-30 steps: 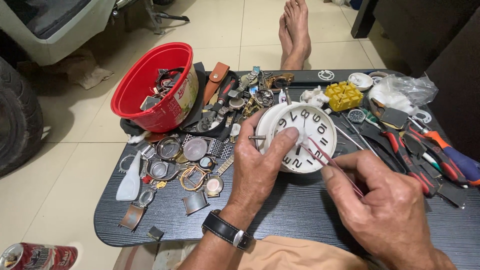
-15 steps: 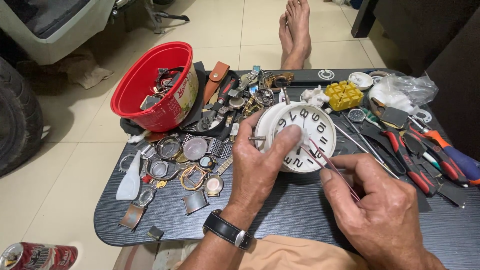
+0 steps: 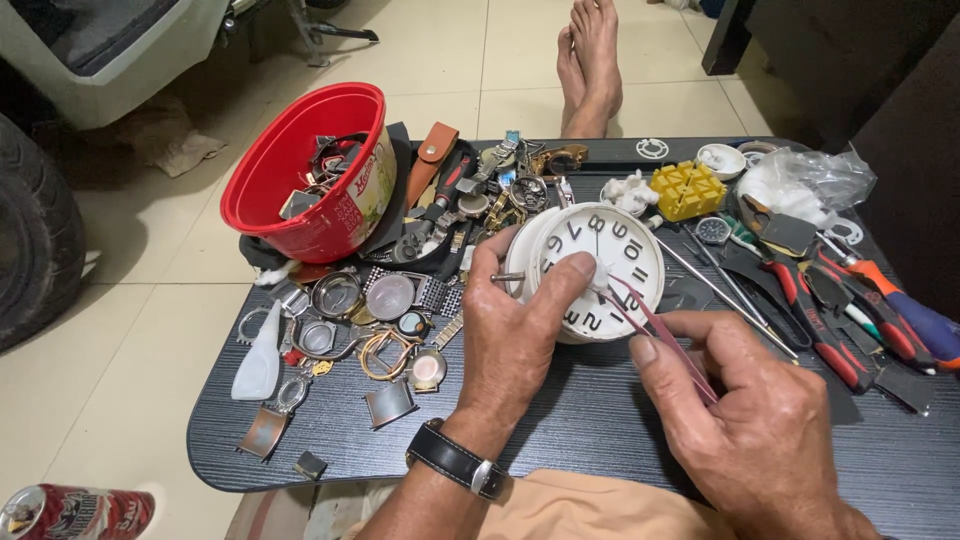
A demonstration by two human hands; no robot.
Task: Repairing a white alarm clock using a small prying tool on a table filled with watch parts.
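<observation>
A round white clock [image 3: 612, 250] with black numerals lies face up on a dark table [image 3: 600, 440]. My left hand [image 3: 515, 335] grips its left rim, thumb pressed on the dial near the centre. My right hand [image 3: 745, 425] pinches slim reddish tweezers [image 3: 665, 335], whose tips reach the middle of the clock face by the hands. A black-strapped wristwatch [image 3: 455, 460] is on my left wrist.
A red bowl [image 3: 300, 165] of watch parts stands at the back left, with loose watch cases and straps [image 3: 380, 310] in front. A yellow block [image 3: 688, 188], plastic bag [image 3: 805, 180] and red-handled pliers and screwdrivers [image 3: 840, 300] lie right. Bare feet [image 3: 590, 65] rest beyond the table; a can [image 3: 75, 510] lies bottom left.
My right hand has shifted slightly left and the tweezer tips have come closer to the clock's centre. My left hand stays on the clock.
</observation>
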